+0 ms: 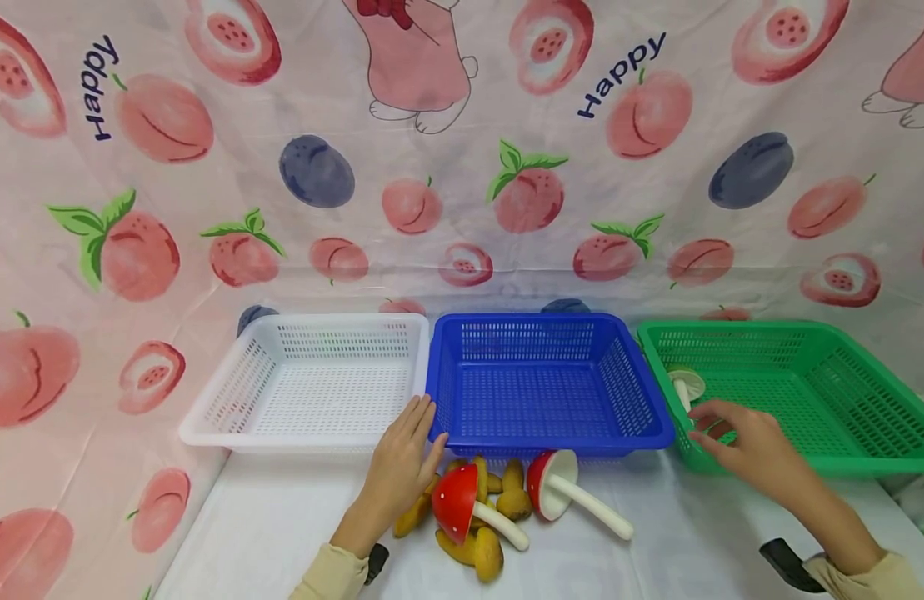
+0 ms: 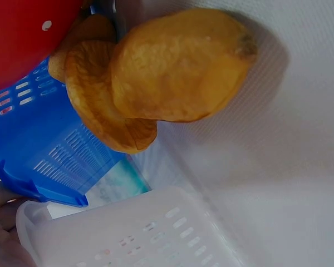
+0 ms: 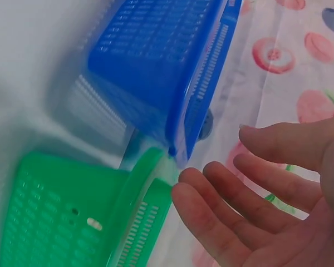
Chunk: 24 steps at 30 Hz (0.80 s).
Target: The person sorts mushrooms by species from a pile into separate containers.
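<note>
My left hand (image 1: 400,457) lies with its fingers extended, fingertips right at the rims where the white basket (image 1: 207,429) meets the blue basket (image 1: 544,443). Just right of it sit two red-capped mushrooms (image 1: 454,504) with white stems, among several yellow-brown mushrooms (image 1: 488,556). In the left wrist view one yellow-brown mushroom (image 2: 181,67) looms close. My right hand (image 1: 754,442) hovers at the front left of the green basket (image 1: 814,463), its fingers loosely bent with nothing between them. A pale mushroom (image 1: 686,385) with a white stem leans inside that basket, close to the fingertips.
The three baskets stand in a row along the back of the white table (image 1: 267,525). Behind them hangs a fruit-printed cloth (image 1: 447,158). The second red-capped mushroom (image 1: 555,487) lies before the blue basket, its stem pointing front right.
</note>
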Each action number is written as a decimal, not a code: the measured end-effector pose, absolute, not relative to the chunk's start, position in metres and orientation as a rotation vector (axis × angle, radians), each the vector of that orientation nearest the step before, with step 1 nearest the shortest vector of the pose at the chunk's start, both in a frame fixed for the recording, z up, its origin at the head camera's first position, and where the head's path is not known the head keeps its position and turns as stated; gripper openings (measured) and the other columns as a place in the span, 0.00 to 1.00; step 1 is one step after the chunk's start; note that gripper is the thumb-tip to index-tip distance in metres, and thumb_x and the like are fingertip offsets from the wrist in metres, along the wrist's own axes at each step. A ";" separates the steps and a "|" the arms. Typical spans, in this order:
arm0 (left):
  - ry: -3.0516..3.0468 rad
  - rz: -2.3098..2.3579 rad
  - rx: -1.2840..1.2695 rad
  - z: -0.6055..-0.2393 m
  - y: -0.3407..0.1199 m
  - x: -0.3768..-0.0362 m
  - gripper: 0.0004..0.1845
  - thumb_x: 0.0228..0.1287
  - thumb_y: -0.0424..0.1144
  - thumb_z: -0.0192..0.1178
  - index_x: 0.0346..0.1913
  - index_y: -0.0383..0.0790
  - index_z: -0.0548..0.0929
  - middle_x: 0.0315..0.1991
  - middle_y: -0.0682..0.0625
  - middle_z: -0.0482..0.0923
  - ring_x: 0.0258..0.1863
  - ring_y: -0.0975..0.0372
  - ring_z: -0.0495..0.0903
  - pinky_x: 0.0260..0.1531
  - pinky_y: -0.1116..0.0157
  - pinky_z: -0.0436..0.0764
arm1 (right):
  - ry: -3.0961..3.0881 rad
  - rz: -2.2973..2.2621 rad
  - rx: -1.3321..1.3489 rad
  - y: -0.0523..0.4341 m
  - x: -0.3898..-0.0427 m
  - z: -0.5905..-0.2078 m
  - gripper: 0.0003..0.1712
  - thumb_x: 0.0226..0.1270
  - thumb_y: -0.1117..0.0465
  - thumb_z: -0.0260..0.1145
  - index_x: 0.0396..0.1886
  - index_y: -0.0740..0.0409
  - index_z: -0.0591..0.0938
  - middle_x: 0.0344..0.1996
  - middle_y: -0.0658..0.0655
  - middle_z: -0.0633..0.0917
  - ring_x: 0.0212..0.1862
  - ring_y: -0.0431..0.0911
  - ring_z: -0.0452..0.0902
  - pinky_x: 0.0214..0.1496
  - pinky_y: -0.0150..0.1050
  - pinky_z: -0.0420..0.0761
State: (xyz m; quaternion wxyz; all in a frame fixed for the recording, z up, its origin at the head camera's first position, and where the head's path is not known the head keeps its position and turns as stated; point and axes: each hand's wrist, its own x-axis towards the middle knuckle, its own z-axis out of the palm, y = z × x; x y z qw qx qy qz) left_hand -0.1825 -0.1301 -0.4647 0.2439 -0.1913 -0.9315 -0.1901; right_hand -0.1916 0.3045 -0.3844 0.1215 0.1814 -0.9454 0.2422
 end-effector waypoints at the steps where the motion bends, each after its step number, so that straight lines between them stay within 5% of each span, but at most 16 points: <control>1: -2.543 -0.521 -0.523 -0.465 -0.130 -0.183 0.28 0.66 0.44 0.56 0.63 0.29 0.71 0.64 0.39 0.68 0.66 0.50 0.63 0.61 0.53 0.66 | -2.773 0.713 0.532 0.303 -0.190 -0.384 0.12 0.53 0.67 0.71 0.39 0.63 0.82 0.29 0.51 0.84 0.27 0.39 0.78 0.25 0.32 0.77; 24: -2.564 -0.524 -0.501 -0.465 -0.129 -0.183 0.28 0.66 0.45 0.57 0.64 0.30 0.71 0.65 0.40 0.67 0.67 0.50 0.62 0.61 0.52 0.67 | -2.839 0.866 0.603 0.271 -0.169 -0.388 0.10 0.58 0.63 0.70 0.40 0.57 0.82 0.31 0.44 0.83 0.32 0.35 0.77 0.28 0.31 0.79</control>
